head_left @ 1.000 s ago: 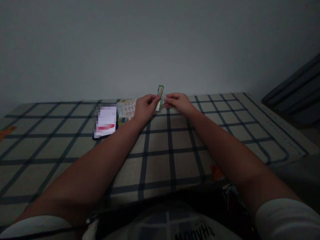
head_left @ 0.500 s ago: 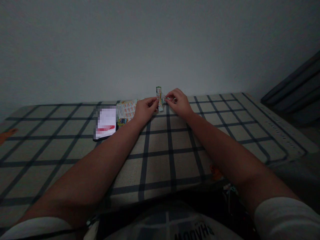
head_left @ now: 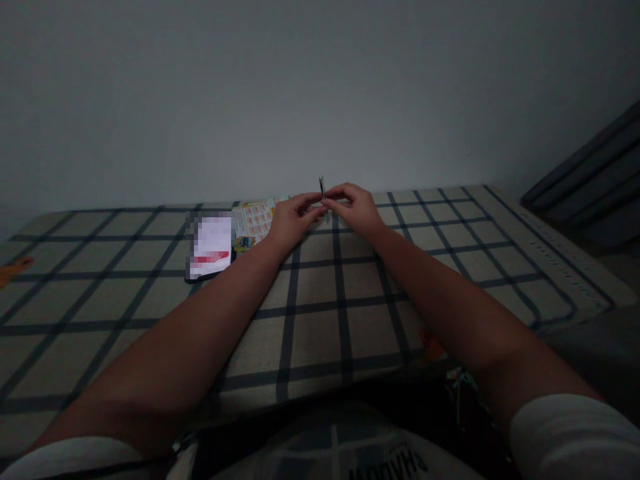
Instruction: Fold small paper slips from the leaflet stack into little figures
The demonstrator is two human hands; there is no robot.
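A narrow folded strip of printed paper (head_left: pixel 322 181) stands almost edge-on between my two hands, above the far side of the checked cloth. My left hand (head_left: pixel 295 217) is closed on it from the left, thumb and fingers pinching. From the right, the thumb and fingertips of my right hand (head_left: pixel 353 205) pinch the same strip, and the fingertips of both hands meet around it. Its middle is hidden behind the fingers; the top end sticks up above them.
Left of my left hand lies a colourful printed sheet (head_left: pixel 255 223), partly covered by that hand. Beside it a phone (head_left: pixel 213 243) with a lit, blurred screen rests on the checked cloth (head_left: pixel 315 287). A pale wall (head_left: pixel 320 93) rises behind; dark draped fabric (head_left: pixel 595 173) is at right.
The paper strip has turned from showing its printed face to nearly edge-on. My right hand has moved left, bringing its fingertips against the strip and my left fingers.
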